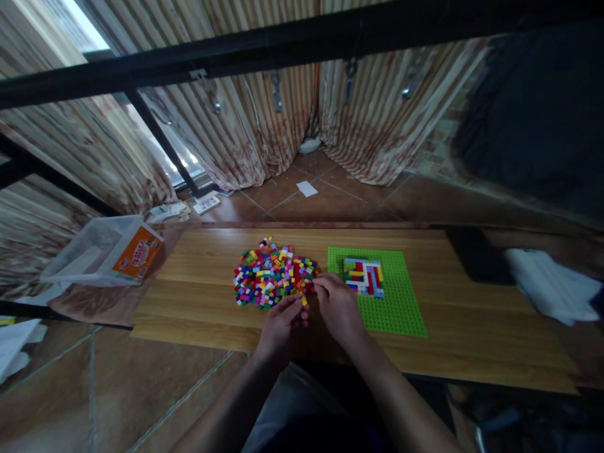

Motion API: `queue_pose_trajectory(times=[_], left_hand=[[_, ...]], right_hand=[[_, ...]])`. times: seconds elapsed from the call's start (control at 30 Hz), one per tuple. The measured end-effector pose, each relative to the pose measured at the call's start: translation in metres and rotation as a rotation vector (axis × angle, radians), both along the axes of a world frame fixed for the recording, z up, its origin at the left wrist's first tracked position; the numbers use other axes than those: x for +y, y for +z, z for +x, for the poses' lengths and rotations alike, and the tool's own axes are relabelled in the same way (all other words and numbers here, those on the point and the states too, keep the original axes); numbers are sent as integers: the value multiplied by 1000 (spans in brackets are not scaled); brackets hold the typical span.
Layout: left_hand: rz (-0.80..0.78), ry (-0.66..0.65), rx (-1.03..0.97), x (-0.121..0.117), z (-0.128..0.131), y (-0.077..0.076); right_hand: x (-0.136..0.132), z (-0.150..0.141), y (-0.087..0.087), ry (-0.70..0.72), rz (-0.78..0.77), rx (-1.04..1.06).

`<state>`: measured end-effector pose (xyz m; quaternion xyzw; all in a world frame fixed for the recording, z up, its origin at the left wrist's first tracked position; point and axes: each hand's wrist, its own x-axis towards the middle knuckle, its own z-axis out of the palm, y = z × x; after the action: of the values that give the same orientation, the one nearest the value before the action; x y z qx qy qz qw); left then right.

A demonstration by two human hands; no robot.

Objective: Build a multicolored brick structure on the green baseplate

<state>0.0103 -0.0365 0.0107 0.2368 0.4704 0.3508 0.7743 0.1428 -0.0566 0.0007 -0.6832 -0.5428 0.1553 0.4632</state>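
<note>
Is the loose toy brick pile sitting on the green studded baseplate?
No, the brick pile lies on the wooden tabletop, left of the green baseplate.

The bricks [264,277] look plastic, the tabletop [189,277] smooth wood.

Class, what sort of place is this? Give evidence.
Probably a room in a home: long, cream striped fabric curtains, brown floor tiles and a heap of small multicoloured plastic bricks suggest it.

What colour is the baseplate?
Bright green; the baseplate shows in the head view, the only one here.
</note>
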Motion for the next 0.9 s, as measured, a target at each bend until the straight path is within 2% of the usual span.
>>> queue_pose_trajectory(times=[0.2,0.33,0.53,0.7,0.9], left_hand=[[26,-74,45,-4,7,3],[36,-170,56,-14,16,0],[20,-241,78,-23,30,4],[18,-277,85,-29,37,4],[112,-302,87,-34,39,0]], right_hand=[[-38,-4,7,104,-15,286],[-57,-5,4,87,-54,380],[-70,3,2,-4,-64,417],[-80,12,-2,-180,-65,478],[-96,36,-9,-340,-67,513]])
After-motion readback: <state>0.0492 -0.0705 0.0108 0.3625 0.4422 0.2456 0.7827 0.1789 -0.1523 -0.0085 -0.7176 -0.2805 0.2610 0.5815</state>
